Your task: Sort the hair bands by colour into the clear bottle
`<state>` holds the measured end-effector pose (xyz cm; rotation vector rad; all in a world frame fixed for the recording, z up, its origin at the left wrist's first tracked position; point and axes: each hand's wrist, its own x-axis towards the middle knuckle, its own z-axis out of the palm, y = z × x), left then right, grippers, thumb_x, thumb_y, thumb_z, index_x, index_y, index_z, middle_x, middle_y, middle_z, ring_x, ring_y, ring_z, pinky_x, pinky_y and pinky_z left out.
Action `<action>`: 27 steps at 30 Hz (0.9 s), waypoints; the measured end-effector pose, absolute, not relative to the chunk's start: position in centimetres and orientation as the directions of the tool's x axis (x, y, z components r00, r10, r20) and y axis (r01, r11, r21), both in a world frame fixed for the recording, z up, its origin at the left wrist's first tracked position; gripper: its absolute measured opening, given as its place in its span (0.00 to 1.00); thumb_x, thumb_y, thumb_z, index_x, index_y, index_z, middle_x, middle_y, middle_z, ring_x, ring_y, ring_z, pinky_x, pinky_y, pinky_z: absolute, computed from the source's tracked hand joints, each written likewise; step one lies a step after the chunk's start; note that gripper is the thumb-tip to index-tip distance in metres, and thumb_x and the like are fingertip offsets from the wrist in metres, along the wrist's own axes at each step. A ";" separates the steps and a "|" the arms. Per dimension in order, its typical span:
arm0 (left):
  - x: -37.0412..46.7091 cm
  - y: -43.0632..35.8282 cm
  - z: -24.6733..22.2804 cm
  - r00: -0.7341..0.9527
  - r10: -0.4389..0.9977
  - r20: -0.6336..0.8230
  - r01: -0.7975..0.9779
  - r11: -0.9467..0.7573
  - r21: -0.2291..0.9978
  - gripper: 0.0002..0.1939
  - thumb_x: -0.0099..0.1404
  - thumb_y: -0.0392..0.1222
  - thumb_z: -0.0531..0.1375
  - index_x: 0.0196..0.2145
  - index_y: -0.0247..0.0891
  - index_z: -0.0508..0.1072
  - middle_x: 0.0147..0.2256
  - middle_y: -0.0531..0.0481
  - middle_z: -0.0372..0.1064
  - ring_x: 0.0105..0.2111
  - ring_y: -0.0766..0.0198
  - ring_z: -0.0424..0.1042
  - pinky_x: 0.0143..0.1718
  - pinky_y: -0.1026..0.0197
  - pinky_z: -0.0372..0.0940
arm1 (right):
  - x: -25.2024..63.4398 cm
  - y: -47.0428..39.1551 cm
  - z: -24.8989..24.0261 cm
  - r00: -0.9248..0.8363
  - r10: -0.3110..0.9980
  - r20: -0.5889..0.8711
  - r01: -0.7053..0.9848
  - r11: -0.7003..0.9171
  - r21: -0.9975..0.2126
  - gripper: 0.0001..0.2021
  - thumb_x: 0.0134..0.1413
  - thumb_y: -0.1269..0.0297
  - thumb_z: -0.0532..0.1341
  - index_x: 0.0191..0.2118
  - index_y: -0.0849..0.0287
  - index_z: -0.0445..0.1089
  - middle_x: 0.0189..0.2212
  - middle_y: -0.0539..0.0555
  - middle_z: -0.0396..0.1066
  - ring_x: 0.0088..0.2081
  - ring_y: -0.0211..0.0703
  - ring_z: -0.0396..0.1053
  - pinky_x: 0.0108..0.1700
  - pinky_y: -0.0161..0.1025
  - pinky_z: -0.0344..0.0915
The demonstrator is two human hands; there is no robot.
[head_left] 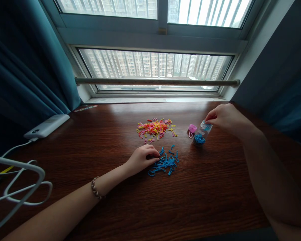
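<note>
A loose pile of small blue rubber bands (165,163) lies on the dark wooden table. My left hand (143,158) rests at the left edge of this pile, thumb and fingers curled together against it; any band between the fingertips is too small to make out. Further right stands a small clear jar (205,129) with blue bands (199,138) at its bottom. My right hand (222,117) is at the jar's mouth, fingertips pinched together at the rim, and whatever they hold is hidden. Beside the jar lies a pink cap (192,128) with a loop.
Behind the blue pile is a heap of pink, red and yellow rubber bands (155,128). A white power bank (47,126) lies at the left, with a white cable (27,167) coiling toward me. The window and a metal rail (155,82) border the table's far edge.
</note>
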<state>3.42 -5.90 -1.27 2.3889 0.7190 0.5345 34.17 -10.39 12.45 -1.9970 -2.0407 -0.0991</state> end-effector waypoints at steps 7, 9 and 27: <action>3.4 -6.0 -1.3 0.771 0.603 0.207 0.362 -0.681 0.636 0.08 0.58 0.42 0.58 0.33 0.37 0.74 0.32 0.49 0.68 0.33 0.65 0.66 0.37 0.64 0.60 | 33.3 -10.8 13.2 -0.022 0.925 0.379 0.960 0.125 -0.250 0.05 0.41 0.66 0.61 0.25 0.57 0.75 0.22 0.50 0.73 0.25 0.39 0.69 0.27 0.33 0.63; 3.5 -6.1 -1.1 0.769 0.606 0.205 0.358 -0.674 0.647 0.08 0.58 0.42 0.58 0.33 0.37 0.74 0.32 0.48 0.68 0.34 0.65 0.66 0.37 0.64 0.60 | 32.5 -11.2 13.2 -0.015 0.917 0.398 0.925 0.163 -0.342 0.06 0.41 0.66 0.61 0.27 0.57 0.75 0.23 0.50 0.73 0.25 0.38 0.69 0.28 0.34 0.64; 3.1 -8.2 0.9 0.761 0.648 0.018 0.533 -0.642 0.551 0.06 0.51 0.40 0.61 0.28 0.35 0.72 0.26 0.52 0.66 0.26 0.67 0.63 0.27 0.68 0.57 | 24.3 -12.1 6.6 -0.516 0.849 -0.114 0.832 0.465 -0.303 0.05 0.40 0.74 0.59 0.24 0.58 0.71 0.18 0.50 0.68 0.20 0.33 0.61 0.23 0.31 0.50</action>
